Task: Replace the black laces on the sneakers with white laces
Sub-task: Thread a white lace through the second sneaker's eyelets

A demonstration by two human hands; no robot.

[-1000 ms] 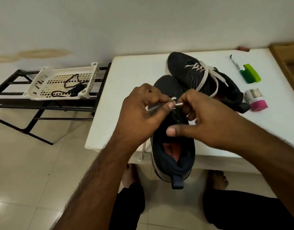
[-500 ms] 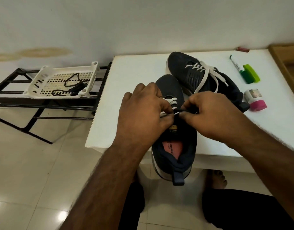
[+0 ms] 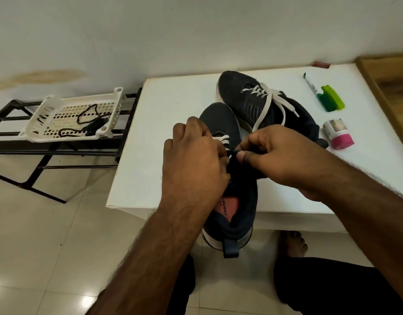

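A dark sneaker (image 3: 239, 201) lies at the table's front edge, heel hanging over toward me, its red insole showing. A white lace (image 3: 223, 140) crosses its lowest eyelets. My left hand (image 3: 193, 160) pinches the lace tip over the left eyelet row. My right hand (image 3: 275, 153) grips the sneaker's right eyelet flap, thumb pressed on it beside the tip. Behind it lies a second dark sneaker (image 3: 248, 96), fully laced in white with loose ends. Black laces (image 3: 89, 123) lie in a white basket (image 3: 48, 105) on the left.
The white table (image 3: 164, 133) also bears a green marker (image 3: 310, 85), a green clip-like object (image 3: 332, 101) and a small pink-capped container (image 3: 338, 137) at the right. The basket sits on a black metal rack (image 3: 25, 153). My feet and dark trousers are below the table.
Both hands have dropped onto the sneaker's eyelets. The lace tip, earlier held up between the hands, now sits at the right eyelet flap. The sneaker stays put.
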